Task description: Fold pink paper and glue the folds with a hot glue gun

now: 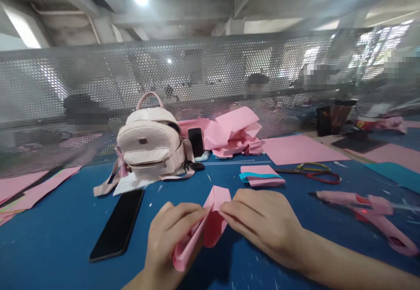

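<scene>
A folded piece of pink paper [211, 222] is held between both hands above the blue table [65, 220]. My left hand [170, 237] is closed around its lower left part, with fingers pinching the fold. My right hand [262, 222] pinches the paper's right edge with its fingertips. The paper's upper flap sticks up between the two hands.
A black phone [118, 223] lies left of my hands. A pale pink backpack [151, 145] stands behind it, with a second phone [196, 142] and crumpled pink paper [234, 132]. Scissors [311, 172], a small paper stack [260, 175], pink sheets and pink-wrapped scissors [370, 215] lie right. A perforated metal screen [98, 89] backs the table.
</scene>
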Action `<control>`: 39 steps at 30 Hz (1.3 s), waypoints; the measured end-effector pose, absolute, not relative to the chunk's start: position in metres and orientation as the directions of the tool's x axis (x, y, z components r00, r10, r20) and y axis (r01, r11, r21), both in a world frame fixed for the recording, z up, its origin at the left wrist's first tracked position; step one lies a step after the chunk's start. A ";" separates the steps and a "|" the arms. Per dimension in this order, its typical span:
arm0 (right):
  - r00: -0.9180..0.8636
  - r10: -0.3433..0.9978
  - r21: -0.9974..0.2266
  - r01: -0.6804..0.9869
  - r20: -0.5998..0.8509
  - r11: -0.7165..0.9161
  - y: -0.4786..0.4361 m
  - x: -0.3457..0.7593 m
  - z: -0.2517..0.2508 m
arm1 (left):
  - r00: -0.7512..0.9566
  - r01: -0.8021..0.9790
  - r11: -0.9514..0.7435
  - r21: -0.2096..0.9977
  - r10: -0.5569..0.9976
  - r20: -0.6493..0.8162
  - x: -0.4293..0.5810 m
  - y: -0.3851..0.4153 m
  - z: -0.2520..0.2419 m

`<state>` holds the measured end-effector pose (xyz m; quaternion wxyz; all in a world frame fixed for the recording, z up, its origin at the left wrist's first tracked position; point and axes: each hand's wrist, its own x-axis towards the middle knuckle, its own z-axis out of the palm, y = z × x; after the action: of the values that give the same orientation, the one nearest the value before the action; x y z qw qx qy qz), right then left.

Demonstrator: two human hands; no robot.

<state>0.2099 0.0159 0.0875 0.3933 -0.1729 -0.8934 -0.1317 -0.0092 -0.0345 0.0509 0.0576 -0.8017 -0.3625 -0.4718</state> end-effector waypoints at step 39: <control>-0.677 0.091 0.239 0.379 0.730 0.894 0.018 0.212 0.083 | 0.328 0.659 -0.734 0.165 0.477 0.815 -0.014 -0.034 0.053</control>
<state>0.2118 0.0177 0.0834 0.3800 -0.1312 -0.8959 -0.1891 -0.0145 -0.0341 0.0527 0.0985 -0.8088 -0.3513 -0.4612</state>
